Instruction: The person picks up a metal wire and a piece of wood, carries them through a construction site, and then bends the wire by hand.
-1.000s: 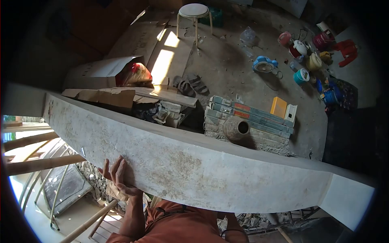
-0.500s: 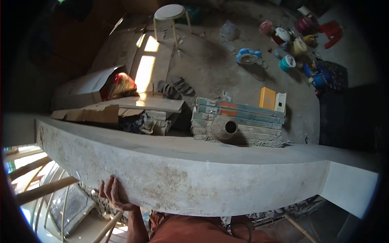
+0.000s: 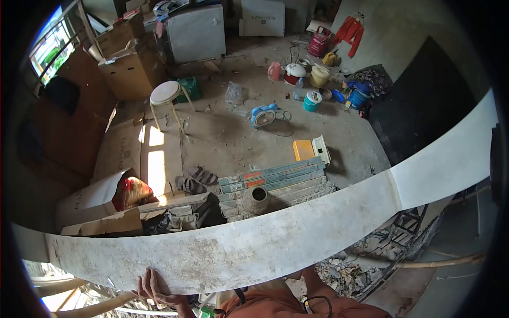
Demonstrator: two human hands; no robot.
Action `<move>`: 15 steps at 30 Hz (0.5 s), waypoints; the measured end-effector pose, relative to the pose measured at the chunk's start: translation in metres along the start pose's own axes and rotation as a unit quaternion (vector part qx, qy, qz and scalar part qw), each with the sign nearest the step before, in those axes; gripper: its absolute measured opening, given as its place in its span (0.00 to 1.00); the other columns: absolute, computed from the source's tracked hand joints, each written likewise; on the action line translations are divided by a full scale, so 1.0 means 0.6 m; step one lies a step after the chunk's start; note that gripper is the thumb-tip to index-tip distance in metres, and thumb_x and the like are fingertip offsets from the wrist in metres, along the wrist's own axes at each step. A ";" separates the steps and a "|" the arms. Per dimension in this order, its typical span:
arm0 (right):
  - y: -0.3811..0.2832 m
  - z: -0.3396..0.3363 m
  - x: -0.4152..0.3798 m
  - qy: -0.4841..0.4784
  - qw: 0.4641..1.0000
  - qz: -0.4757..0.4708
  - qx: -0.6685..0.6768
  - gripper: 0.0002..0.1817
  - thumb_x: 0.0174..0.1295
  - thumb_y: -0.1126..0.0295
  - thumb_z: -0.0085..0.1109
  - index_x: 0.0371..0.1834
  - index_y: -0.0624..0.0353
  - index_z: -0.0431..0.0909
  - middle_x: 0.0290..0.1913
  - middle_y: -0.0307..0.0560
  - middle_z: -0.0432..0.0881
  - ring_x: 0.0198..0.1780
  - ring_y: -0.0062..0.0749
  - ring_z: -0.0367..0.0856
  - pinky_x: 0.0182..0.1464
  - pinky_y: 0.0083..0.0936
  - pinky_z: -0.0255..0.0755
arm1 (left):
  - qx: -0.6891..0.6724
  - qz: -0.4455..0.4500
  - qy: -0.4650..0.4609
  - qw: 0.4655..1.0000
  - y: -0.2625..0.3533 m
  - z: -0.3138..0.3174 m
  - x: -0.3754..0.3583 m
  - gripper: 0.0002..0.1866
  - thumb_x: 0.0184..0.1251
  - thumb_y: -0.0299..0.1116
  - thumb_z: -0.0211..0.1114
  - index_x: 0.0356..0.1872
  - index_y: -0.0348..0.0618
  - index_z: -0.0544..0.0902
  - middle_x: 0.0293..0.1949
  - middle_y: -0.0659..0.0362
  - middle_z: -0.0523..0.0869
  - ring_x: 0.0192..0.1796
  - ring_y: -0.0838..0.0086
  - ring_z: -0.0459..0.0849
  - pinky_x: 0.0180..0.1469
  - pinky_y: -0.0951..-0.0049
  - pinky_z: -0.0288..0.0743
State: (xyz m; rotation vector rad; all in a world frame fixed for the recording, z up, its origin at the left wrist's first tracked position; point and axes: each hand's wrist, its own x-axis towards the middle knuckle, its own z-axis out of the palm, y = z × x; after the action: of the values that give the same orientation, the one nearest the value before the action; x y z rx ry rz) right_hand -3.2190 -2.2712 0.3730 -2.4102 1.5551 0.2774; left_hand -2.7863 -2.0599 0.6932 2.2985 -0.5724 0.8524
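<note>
Left hand (image 3: 155, 290) nearer: open grip, fingers touching long, stained white plastered ledge (image 3: 260, 249) running crosswise; right hand hidden, grip unreadable.

The person wears a loose top (image 3: 254, 309) of rust-orange cloth, plain and matte, filling the near edge at the middle and spreading to the right, where its folds fall into soft shadow. Just beyond it, on the far side, shows a strip of pale khaki cloth (image 3: 270, 291) — its cut cannot be told. A short dark strap (image 3: 240, 296) crosses the clothing left of the middle, and a thin black loop (image 3: 324, 300) curves at the right — cord or band, it is unclear which. The left hand (image 3: 152, 289) is bare, with long, slender fingers (image 3: 154, 281); the right forearm (image 3: 314, 281) is bare too.
</note>
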 end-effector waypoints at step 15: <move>0.096 0.138 -0.036 0.070 0.962 0.201 0.172 0.08 0.54 0.67 0.55 0.31 0.53 0.85 0.33 0.49 0.85 0.35 0.43 0.85 0.37 0.37 0.77 | -0.007 0.038 0.040 0.998 -0.007 0.015 0.005 0.37 0.75 0.48 0.23 0.41 0.43 0.86 0.44 0.59 0.87 0.59 0.58 0.74 0.74 0.46 0.33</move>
State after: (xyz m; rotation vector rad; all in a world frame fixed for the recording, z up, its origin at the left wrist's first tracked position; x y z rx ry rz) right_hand -3.2818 -2.2490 0.2946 -1.8748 1.9631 -0.0892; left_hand -2.7780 -2.0634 0.6878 2.2297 -0.6316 0.9695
